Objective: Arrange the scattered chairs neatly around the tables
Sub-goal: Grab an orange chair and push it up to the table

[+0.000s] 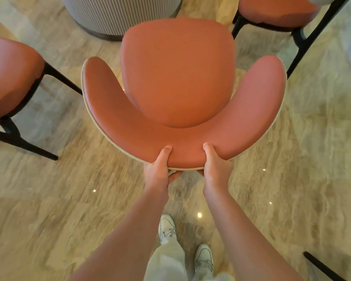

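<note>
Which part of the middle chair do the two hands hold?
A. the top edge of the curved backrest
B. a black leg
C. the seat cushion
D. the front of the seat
A: the left hand and the right hand both grip the backrest rim, thumbs on its inner side.

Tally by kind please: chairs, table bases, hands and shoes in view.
Chairs: 3, middle chair, left chair, right chair
Table base: 1
Hands: 2, left hand and right hand, both gripping the middle chair's back
Shoes: 2
Total: 8
</note>
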Action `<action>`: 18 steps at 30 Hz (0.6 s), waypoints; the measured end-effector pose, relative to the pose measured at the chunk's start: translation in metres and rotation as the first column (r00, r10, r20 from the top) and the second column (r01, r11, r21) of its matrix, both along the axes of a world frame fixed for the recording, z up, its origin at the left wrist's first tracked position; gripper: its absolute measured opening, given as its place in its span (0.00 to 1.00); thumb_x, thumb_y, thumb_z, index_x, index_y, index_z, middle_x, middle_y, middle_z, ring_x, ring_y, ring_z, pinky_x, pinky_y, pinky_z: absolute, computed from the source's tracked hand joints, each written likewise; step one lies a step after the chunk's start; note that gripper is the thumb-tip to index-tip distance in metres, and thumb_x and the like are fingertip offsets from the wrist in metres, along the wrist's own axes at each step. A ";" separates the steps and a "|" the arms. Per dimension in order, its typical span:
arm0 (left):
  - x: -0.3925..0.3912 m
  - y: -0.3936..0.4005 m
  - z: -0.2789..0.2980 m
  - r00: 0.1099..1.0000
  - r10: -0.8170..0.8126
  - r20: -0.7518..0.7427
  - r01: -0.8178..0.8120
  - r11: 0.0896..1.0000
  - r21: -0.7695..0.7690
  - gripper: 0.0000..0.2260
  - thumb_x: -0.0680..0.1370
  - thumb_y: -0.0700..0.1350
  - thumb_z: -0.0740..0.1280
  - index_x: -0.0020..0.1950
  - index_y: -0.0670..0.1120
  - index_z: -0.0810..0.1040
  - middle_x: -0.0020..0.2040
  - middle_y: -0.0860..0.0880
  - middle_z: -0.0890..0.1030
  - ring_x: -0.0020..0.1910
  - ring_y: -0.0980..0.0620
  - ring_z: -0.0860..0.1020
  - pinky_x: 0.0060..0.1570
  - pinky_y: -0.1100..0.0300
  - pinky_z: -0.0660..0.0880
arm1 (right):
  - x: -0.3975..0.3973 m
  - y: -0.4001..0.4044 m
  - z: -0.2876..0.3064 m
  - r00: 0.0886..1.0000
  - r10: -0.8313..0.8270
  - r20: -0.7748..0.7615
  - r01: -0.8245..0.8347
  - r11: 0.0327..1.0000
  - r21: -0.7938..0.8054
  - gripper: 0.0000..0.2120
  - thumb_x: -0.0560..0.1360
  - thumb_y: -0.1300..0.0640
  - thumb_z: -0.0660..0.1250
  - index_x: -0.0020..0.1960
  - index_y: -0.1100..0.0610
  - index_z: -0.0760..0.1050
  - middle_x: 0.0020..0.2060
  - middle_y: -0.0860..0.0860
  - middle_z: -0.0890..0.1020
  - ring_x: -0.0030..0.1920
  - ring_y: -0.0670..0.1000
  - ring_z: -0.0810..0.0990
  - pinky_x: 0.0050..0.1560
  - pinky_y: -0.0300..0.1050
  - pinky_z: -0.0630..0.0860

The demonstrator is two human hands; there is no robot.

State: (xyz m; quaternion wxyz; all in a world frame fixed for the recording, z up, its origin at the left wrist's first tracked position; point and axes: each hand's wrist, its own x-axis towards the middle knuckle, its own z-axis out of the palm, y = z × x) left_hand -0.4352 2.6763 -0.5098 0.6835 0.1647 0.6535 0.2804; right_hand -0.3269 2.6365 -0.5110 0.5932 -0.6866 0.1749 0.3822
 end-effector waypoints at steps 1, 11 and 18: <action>0.003 0.007 0.002 1.000 -0.005 0.005 0.005 1.000 0.006 0.18 0.75 0.50 0.75 0.62 0.45 0.79 0.55 0.47 0.85 0.52 0.49 0.85 0.48 0.50 0.84 | 0.003 0.007 0.004 1.000 0.003 -0.001 -0.003 1.000 -0.002 0.21 0.67 0.55 0.78 0.59 0.55 0.80 0.48 0.45 0.87 0.46 0.46 0.86 0.51 0.51 0.84; 0.026 0.059 0.021 1.000 0.016 0.003 -0.016 1.000 -0.019 0.18 0.75 0.48 0.76 0.60 0.42 0.79 0.54 0.43 0.85 0.50 0.46 0.86 0.45 0.48 0.85 | 0.030 0.058 0.027 0.999 0.009 -0.053 -0.009 1.000 0.006 0.29 0.69 0.55 0.78 0.66 0.57 0.73 0.51 0.48 0.84 0.44 0.45 0.85 0.29 0.35 0.78; 0.043 0.088 0.030 0.999 0.050 -0.018 -0.050 0.998 -0.026 0.17 0.74 0.48 0.76 0.60 0.42 0.80 0.53 0.43 0.85 0.51 0.44 0.85 0.39 0.52 0.84 | 0.045 0.089 0.022 0.999 0.037 -0.041 -0.037 0.999 -0.009 0.31 0.66 0.50 0.79 0.66 0.55 0.75 0.51 0.46 0.85 0.43 0.44 0.86 0.40 0.41 0.84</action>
